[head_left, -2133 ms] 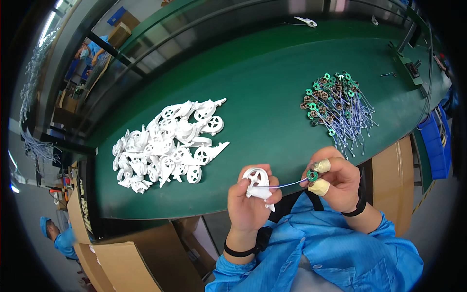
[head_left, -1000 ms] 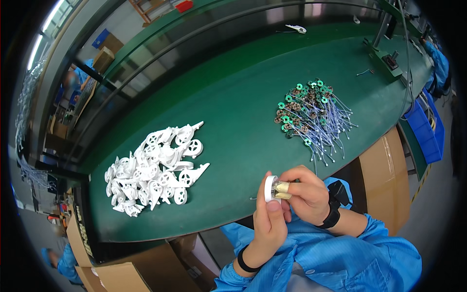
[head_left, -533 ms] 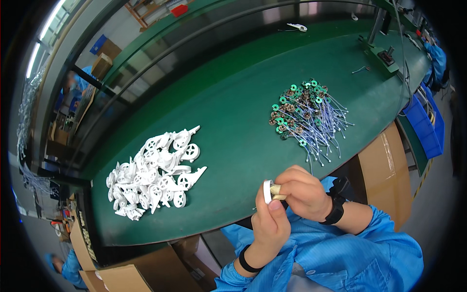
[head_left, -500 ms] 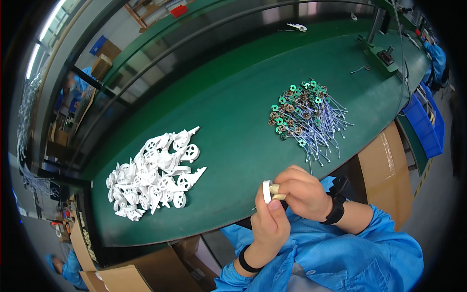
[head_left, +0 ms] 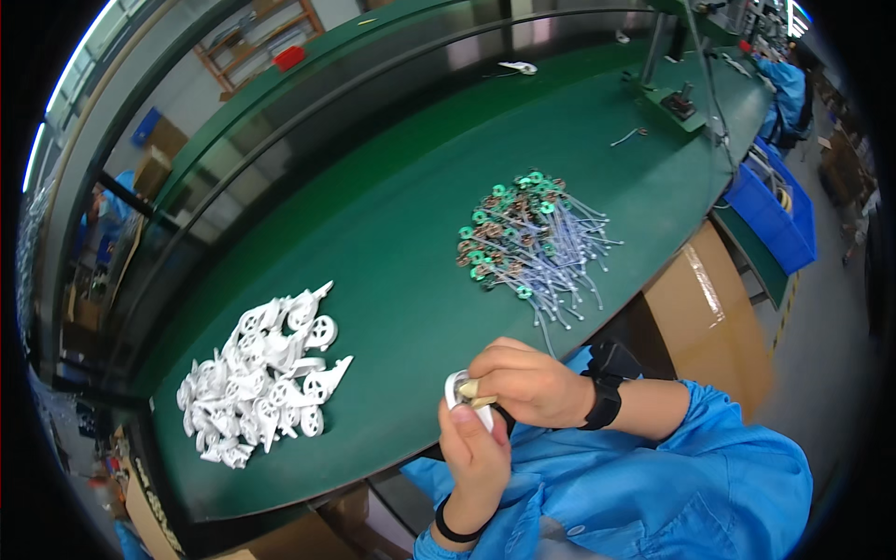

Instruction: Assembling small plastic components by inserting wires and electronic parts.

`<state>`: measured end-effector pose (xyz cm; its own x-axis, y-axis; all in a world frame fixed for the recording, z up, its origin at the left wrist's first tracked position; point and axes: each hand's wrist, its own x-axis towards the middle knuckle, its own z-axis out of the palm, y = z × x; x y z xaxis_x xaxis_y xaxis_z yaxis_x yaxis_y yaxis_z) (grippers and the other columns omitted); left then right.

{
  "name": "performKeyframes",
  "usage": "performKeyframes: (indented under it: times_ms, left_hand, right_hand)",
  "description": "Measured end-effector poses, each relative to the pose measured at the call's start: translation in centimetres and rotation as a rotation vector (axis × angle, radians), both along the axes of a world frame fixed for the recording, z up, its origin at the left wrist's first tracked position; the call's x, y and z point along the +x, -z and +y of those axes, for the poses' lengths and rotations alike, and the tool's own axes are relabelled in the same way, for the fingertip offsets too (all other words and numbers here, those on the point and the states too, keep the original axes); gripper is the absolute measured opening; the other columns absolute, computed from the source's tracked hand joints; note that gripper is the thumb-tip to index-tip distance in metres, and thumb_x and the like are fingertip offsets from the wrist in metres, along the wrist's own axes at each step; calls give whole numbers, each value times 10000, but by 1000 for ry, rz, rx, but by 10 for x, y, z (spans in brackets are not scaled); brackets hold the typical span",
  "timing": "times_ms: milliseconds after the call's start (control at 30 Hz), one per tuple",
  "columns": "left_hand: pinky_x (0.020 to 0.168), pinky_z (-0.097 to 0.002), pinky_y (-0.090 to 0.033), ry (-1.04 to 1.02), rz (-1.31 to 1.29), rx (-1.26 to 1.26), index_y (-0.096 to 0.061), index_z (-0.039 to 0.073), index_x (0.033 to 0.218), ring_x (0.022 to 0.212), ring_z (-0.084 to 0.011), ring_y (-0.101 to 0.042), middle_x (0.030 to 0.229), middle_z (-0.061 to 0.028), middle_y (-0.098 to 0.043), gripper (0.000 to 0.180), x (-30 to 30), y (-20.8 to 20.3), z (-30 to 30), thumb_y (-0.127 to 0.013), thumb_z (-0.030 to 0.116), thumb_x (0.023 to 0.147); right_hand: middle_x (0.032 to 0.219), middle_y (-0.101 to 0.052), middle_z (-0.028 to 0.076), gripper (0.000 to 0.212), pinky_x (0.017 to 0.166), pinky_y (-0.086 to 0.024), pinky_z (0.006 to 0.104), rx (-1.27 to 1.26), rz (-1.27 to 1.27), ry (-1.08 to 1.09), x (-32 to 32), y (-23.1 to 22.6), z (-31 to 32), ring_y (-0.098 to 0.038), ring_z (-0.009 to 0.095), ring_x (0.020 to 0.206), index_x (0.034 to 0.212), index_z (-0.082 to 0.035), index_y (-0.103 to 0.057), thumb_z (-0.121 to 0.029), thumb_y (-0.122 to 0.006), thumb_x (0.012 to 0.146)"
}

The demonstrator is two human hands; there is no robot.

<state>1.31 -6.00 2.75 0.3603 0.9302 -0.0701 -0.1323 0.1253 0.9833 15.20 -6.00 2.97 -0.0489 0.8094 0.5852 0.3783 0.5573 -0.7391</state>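
Left grip (head_left: 476,453) holds white housing (head_left: 453,390) by near desk (head_left: 397,308) edge; right grip (head_left: 534,385) touches it, closure unclear; broad gap between piles (head_left: 269,378)

A: Surface?
B: Grn bench (head_left: 397,322).
A: What's on it?
B: L: heap of wht plastic pcs (head_left: 266,376) (spoked rings, pointy tails, jumbled). R of that, well apart: pile of wired discs (head_left: 534,235), grn + brn, pale leads twd front R. Farther R: loose wire pc (head_left: 641,133) near grn stand (head_left: 674,109). Back: small wht pc (head_left: 524,68).
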Motion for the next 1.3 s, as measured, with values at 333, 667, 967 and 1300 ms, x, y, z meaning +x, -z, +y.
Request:
performKeyframes:
  times_ms: [333, 667, 967, 1300]
  left_hand:
    - [367, -197, -276, 14, 133, 126, -424, 0, 1197, 434, -51, -378, 585, -8, -443, 420, 1, 3, -5, -276, 354, 1025]
    - [435, -222, -323, 125, 83, 37, -411, -47, 1203, 478, -64, -398, 601, -9, -463, 396, -2, 0, 0, -286, 287, 1030]
    - [310, -233, -264, 143, -217, -329, -461, -1, 1076, 343, -101, -338, 532, -27, -404, 660, -10, -6, 8, -110, 552, 990]
    - [317, -235, -278, 143, -328, -469, -465, -5, 1251, 333, -114, -335, 507, -26, -386, 704, -13, -5, 13, -103, 542, 993]
  right_hand:
    - [923, -559, 95, 204, 754, -452, 339, -46, -7, 13, 7, -1, -7, -529, 277, 863, 926, -10, -623, 83, -600, 745]
    - [923, -533, 99, 205, 738, -432, 340, -151, -48, -61, 17, -4, 0, -509, 279, 863, 881, -12, -623, 116, -566, 733]
    - [933, -536, 139, 211, 752, -478, 357, -247, 27, 76, 2, -13, -11, -561, 293, 852, 967, 19, -590, 79, -553, 769]
    - [963, -549, 144, 264, 741, -479, 356, -273, -15, 88, -3, -22, -17, -568, 294, 835, 1028, 36, -588, 60, -584, 765]
